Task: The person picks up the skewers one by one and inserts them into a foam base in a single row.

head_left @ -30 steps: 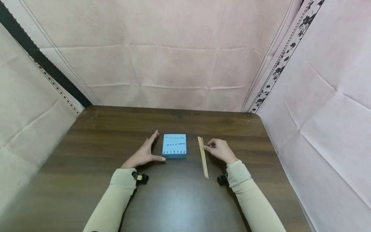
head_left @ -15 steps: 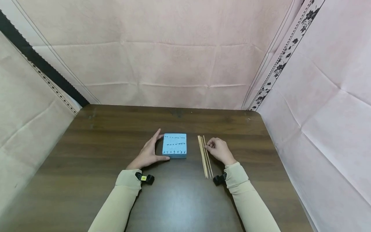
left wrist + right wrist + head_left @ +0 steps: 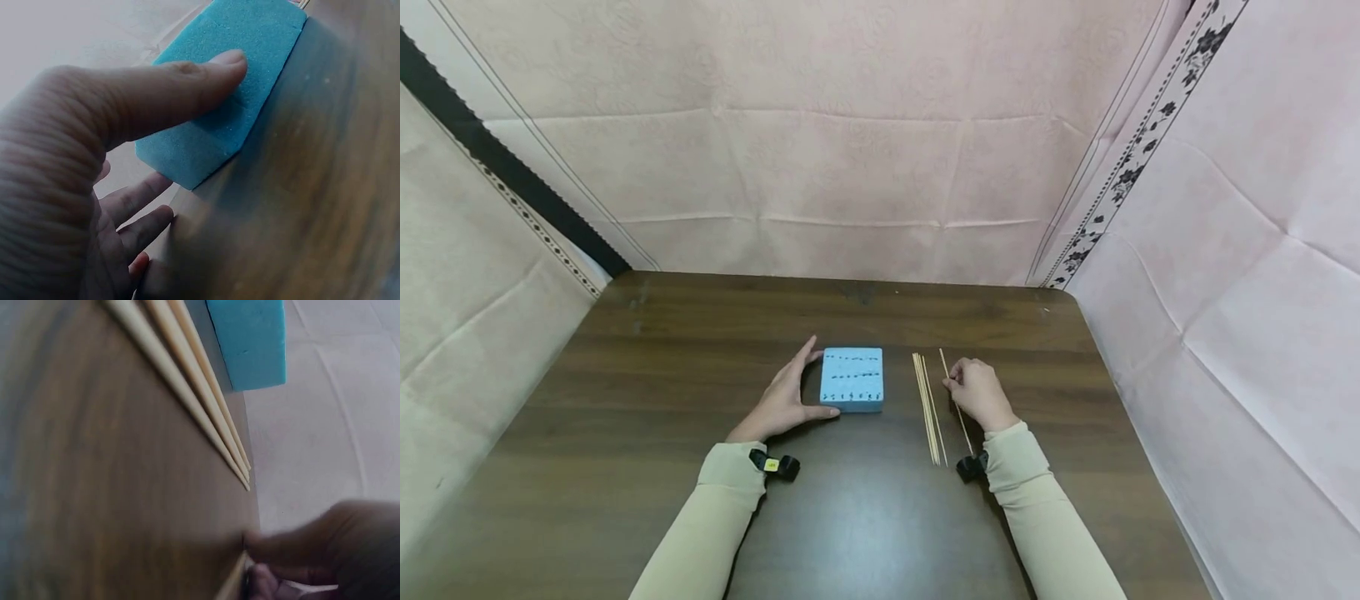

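A light blue foam-like block [image 3: 852,379] with rows of dark marks on top lies on the wooden table. My left hand [image 3: 782,400] holds it at its left side, thumb along the front face and fingers spread past the left side. In the left wrist view that thumb [image 3: 187,90] lies across the blue face. To the block's right, my right hand [image 3: 982,393] pinches one thin wooden stick [image 3: 961,417] between thumb and fingertips. Between block and right hand lie several more sticks [image 3: 926,408], side by side; the right wrist view shows their tapered ends.
The brown table [image 3: 865,517] ends at a pale cloth wall [image 3: 850,192] behind. More pale cloth hangs at left and at right, the right one with a floral border [image 3: 1123,183].
My left hand has moved right and come against the block. The right hand has separated one stick from the others and drawn it to the right.
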Action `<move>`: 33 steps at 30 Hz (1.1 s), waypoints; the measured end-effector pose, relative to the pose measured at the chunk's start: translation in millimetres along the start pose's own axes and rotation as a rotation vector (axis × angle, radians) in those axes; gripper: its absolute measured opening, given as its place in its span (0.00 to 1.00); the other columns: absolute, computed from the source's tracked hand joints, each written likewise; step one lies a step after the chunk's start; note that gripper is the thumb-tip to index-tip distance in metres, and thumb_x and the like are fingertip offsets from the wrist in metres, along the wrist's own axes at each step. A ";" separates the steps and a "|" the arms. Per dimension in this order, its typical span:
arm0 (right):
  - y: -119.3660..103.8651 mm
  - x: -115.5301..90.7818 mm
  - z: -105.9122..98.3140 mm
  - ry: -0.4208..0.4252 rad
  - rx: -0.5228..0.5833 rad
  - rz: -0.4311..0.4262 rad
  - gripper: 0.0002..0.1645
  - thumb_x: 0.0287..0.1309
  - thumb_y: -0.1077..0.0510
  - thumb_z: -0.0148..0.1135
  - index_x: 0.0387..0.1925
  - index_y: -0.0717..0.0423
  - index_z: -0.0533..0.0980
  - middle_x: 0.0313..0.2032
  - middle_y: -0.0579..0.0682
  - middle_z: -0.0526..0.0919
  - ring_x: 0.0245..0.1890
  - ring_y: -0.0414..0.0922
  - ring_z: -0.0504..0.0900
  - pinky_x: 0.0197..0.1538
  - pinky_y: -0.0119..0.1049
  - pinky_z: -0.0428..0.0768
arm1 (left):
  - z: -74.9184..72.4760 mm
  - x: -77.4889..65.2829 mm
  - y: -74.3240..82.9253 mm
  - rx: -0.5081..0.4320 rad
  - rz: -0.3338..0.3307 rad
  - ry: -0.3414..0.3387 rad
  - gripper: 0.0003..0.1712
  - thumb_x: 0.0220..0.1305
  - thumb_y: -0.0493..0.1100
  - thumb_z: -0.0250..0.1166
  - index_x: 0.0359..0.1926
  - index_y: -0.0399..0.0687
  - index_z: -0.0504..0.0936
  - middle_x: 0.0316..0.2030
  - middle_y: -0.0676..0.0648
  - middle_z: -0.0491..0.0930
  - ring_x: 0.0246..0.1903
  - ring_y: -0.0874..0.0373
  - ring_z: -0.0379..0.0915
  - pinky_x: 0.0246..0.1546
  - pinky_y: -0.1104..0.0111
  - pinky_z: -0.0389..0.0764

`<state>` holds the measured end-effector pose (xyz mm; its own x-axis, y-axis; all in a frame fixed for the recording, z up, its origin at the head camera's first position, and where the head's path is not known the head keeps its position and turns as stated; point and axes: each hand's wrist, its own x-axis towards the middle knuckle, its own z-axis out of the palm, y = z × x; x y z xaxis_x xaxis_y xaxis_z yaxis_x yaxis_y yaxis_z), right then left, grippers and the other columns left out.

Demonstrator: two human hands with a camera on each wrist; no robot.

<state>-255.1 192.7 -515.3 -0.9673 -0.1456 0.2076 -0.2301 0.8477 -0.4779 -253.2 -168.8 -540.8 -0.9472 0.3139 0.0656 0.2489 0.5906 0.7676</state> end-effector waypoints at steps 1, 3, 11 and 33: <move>0.3 -1.0 -0.5 0.014 -0.021 -0.008 0.05 0.58 0.64 0.68 0.28 0.62 0.79 0.27 0.53 0.80 0.31 0.52 0.79 0.38 0.48 0.79 | 0.0 -0.7 -0.1 -0.005 -0.005 -0.003 0.77 0.41 0.67 0.81 0.81 0.68 0.37 0.75 0.56 0.59 0.76 0.48 0.47 0.68 0.36 0.53; 1.2 -2.5 -1.0 0.047 -0.061 -0.013 0.04 0.55 0.69 0.64 0.26 0.62 0.79 0.26 0.55 0.80 0.31 0.54 0.80 0.37 0.50 0.80 | 0.0 -1.6 -0.2 -0.011 -0.007 -0.010 0.76 0.41 0.66 0.81 0.81 0.68 0.38 0.75 0.55 0.59 0.75 0.51 0.49 0.68 0.37 0.54; 7.2 -4.5 -2.3 0.088 -0.122 -0.009 0.10 0.38 0.77 0.58 0.19 0.61 0.73 0.25 0.57 0.77 0.31 0.60 0.78 0.36 0.52 0.77 | -0.8 -2.4 1.8 0.044 0.002 -0.034 0.69 0.42 0.68 0.80 0.80 0.61 0.51 0.74 0.52 0.59 0.73 0.50 0.55 0.66 0.40 0.60; -81.8 10.4 -50.7 0.124 0.416 -0.099 0.02 0.66 0.59 0.66 0.38 0.53 0.81 0.32 0.45 0.84 0.32 0.41 0.82 0.38 0.39 0.78 | -2.2 -0.6 -1.9 0.068 0.026 -0.022 0.69 0.38 0.74 0.78 0.79 0.61 0.55 0.72 0.48 0.61 0.71 0.47 0.57 0.66 0.41 0.63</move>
<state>-240.9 147.7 -430.7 -0.9243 -0.1314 0.3583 -0.3685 0.5516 -0.7483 -253.6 -171.8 -540.9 -0.9357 0.3455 0.0708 0.2874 0.6305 0.7210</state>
